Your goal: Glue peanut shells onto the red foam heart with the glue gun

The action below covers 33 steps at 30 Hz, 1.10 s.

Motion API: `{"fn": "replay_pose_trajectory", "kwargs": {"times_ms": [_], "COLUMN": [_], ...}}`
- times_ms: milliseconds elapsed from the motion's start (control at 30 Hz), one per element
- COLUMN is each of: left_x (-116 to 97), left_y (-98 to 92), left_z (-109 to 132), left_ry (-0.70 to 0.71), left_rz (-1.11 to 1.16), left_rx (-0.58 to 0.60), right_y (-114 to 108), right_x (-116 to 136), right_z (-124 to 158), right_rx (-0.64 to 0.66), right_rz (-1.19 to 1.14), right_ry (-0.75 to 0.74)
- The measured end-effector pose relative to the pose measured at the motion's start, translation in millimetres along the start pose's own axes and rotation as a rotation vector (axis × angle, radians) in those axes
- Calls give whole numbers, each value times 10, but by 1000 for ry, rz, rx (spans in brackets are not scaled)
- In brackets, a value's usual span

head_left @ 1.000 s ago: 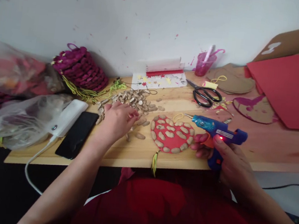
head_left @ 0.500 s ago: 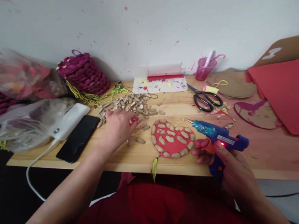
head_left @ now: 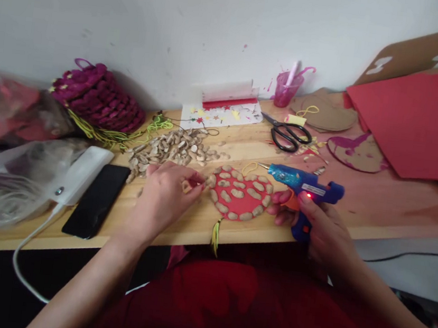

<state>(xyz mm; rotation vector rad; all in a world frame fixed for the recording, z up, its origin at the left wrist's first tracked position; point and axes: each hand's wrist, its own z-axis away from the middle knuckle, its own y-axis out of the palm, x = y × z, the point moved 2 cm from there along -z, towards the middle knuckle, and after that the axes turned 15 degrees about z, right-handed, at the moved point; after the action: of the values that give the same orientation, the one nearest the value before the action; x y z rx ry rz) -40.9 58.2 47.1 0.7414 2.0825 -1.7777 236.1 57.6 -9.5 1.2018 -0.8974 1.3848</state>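
Note:
In my right hand (head_left: 325, 222) is a blue hot glue gun (head_left: 306, 188), its red light lit and its metal nozzle pointing left over the top of a red heart (head_left: 234, 202). Peanut shells line the heart's border, and several more lie in rows across its upper half. A yellow-green tassel (head_left: 215, 236) hangs from its lower tip. My left hand (head_left: 167, 195) is pinched closed just left of the heart, with a small tan piece, seemingly a peanut shell (head_left: 186, 185), partly hidden between thumb and fingers. Behind this hand spreads a pile of peanut shells (head_left: 177, 145).
Black-handled scissors (head_left: 290, 138) lie behind the glue gun. A pink cup (head_left: 287, 90) stands by the wall; red sheets (head_left: 415, 124) and cardboard pieces are at right. At left are a phone (head_left: 97, 199), a white power bank (head_left: 82, 174), plastic bags and a purple craft (head_left: 101, 97).
My left hand has moved from the peanut shell pile toward the heart's left edge, fingers pinched. The right hand keeps holding the glue gun near the heart. The camera view has shifted right.

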Motion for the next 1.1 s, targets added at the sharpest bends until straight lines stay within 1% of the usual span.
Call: {"fn": "replay_pose_trajectory", "kwargs": {"times_ms": [100, 200, 300, 433, 567, 700, 800, 967, 1033, 1100], "left_x": [-261, -449, -534, -583, -611, -598, -547, -402, -368, -370], "left_y": [145, 330, 474, 546, 566, 567, 477, 224, 184, 204], "left_z": [53, 69, 46, 6, -5, 9, 13, -5, -1, 15], "left_ry": [86, 157, 195, 185, 161, 180, 191, 160, 142, 149], "left_rz": [62, 53, 14, -43, -69, -81, -78, -122, -121, -99], "left_rx": [79, 140, 164, 192, 192, 194, 166, 80, 84, 101], "right_y": [14, 28, 33, 25, 14, 9, -1, -8, 3, 16], "right_x": [17, 38, 49, 45, 44, 33, 14, 15, 32, 47], "right_z": [8, 17, 19, 16, 21, 20, 19, 23, 21, 17], "right_rx": [1, -12, -23, 17, 32, 42, 50, 47, 39, 23], "right_rz": [11, 10, 2, -12, -16, -23, -13, 12, -2, -6], "right_ry": [-19, -13, -20, -49, -49, -44, -53, -49, -49, -37]}}
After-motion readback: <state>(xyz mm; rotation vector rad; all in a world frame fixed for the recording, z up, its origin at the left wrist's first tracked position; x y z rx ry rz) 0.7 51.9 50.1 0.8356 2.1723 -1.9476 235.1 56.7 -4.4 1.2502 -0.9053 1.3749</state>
